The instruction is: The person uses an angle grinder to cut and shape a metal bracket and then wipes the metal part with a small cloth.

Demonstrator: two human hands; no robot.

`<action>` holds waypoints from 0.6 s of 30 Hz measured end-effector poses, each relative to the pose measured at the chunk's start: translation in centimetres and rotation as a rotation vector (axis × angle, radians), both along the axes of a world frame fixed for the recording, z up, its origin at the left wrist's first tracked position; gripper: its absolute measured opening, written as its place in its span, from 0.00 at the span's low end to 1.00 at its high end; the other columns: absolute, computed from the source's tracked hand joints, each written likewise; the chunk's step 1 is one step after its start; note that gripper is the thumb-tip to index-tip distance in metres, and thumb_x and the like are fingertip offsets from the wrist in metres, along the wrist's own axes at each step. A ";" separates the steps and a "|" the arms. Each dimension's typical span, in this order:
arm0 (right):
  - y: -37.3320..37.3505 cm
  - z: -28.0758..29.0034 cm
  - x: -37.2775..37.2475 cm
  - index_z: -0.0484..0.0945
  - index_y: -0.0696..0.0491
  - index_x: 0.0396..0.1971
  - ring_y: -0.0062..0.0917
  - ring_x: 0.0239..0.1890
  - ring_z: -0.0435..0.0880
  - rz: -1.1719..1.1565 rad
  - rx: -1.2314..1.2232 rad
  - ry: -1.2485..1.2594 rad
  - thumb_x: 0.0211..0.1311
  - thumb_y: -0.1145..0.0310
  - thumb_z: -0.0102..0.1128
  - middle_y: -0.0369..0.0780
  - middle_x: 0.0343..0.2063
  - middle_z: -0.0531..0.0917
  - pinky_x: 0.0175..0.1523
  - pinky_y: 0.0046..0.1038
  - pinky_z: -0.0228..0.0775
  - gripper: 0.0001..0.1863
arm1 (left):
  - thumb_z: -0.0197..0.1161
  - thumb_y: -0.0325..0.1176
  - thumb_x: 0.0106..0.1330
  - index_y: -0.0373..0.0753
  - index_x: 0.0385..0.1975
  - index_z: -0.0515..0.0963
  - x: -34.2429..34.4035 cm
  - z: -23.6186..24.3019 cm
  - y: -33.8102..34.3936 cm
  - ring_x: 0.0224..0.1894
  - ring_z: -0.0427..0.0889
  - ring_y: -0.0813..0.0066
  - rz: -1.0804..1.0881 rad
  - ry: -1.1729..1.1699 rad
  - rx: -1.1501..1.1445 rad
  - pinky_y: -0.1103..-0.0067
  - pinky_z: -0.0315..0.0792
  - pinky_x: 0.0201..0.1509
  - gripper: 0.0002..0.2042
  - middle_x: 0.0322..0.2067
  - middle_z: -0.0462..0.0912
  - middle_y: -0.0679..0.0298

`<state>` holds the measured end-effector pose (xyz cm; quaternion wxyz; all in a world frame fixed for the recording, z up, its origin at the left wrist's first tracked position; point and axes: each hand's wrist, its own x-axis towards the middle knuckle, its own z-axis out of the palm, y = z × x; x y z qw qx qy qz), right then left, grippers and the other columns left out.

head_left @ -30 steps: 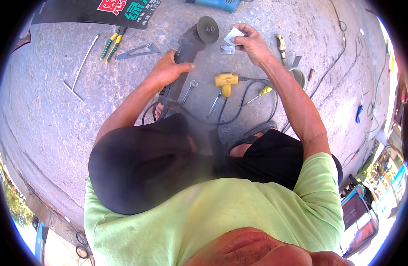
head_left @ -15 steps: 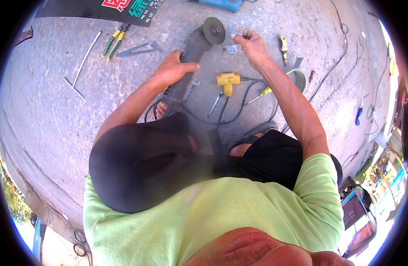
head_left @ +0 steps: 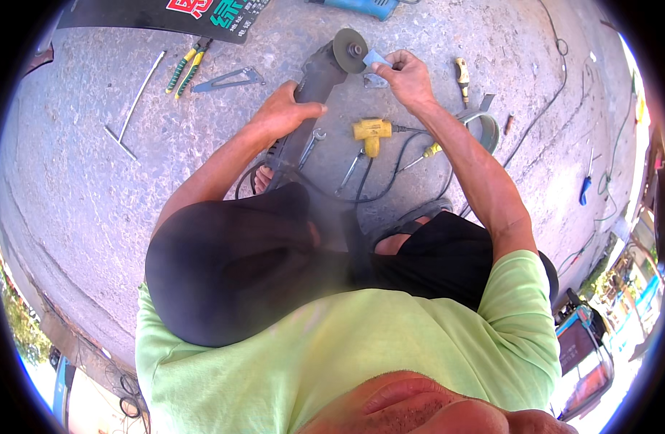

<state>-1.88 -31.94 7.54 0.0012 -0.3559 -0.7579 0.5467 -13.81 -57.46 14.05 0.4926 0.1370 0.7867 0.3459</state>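
Observation:
My left hand (head_left: 282,112) is wrapped round the dark body of an angle grinder (head_left: 318,81), which slants up and away from my knee. Its round disc (head_left: 350,50) faces up at the far end. Between thumb and fingers, my right hand (head_left: 407,78) pinches a small flat grey metal plate (head_left: 376,60) by its right side. The plate's left edge is at the disc's right rim; whether they touch I cannot tell. Another small metal piece (head_left: 376,82) lies on the floor just below, partly covered by the plate and fingers.
Around my hands on the concrete lie pliers (head_left: 188,69), a blue-grey triangular frame (head_left: 230,80), a T-shaped rod (head_left: 134,108), a wrench (head_left: 312,145), a yellow connector (head_left: 372,130) with black cable, a yellow-handled tool (head_left: 461,78) and a blue power tool (head_left: 361,6). A dark signboard (head_left: 130,16) is far left.
My right hand has shifted slightly left and nearer to me, tilting the plate so more of its face shows. It now overlaps the loose piece below. The grinder and left hand have hardly moved.

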 end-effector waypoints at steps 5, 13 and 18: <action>0.2 0.9 0.1 0.84 0.56 0.35 0.22 0.30 0.83 0.132 0.127 -0.060 0.58 0.52 0.75 0.37 0.29 0.87 0.38 0.30 0.76 0.20 | 0.73 0.48 0.55 0.24 0.56 0.73 0.0 0.0 -0.1 0.51 0.85 0.54 -0.015 0.036 -0.033 0.66 0.76 0.57 0.36 0.48 0.83 0.43; 0.5 0.9 0.3 0.85 0.57 0.38 0.27 0.34 0.86 0.167 0.113 -0.058 0.56 0.56 0.74 0.40 0.31 0.88 0.43 0.32 0.78 0.19 | 0.73 0.48 0.55 0.25 0.58 0.72 -0.1 0.4 0.0 0.54 0.83 0.53 -0.046 0.097 -0.065 0.66 0.75 0.59 0.37 0.50 0.82 0.43; 0.4 1.5 -0.2 0.82 0.57 0.34 0.17 0.31 0.79 0.183 0.151 -0.064 0.62 0.64 0.73 0.34 0.29 0.85 0.37 0.25 0.71 0.12 | 0.73 0.48 0.55 0.25 0.57 0.72 0.0 0.7 0.1 0.54 0.83 0.53 -0.089 0.147 -0.059 0.66 0.74 0.59 0.37 0.50 0.82 0.43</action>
